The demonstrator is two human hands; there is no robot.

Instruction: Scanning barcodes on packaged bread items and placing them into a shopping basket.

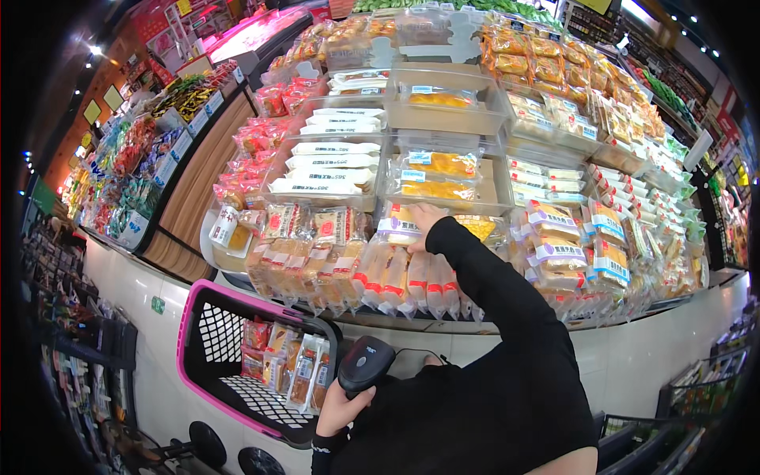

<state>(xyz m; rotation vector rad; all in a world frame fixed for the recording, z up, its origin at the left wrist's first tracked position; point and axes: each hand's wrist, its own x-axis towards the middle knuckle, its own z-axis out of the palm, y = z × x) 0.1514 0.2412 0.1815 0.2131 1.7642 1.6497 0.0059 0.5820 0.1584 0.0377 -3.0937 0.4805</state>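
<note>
My right hand (426, 224) reaches forward and touches the right end of a packaged bread (396, 224) with a white and purple label; whether the fingers grip it cannot be told. That pack lies on top of a row of clear bread bags (389, 273) with red bands at the front of the display. Near my body, my left hand (345, 405) is closed around the handle of a black handheld barcode scanner (365, 361). Below and left of the display stands a black shopping basket with a pink rim (189, 332). Several packaged breads (303, 371) lie inside it, beside the scanner.
Clear plastic bins (448, 122) holding wrapped breads rise behind my right hand. Sliced loaves (297, 261) stand to its left, more packs (555, 237) to its right. A candy stand (178, 133) is at the left. Black wheels (208, 444) show by the basket, and dark racks (635, 445) at lower right.
</note>
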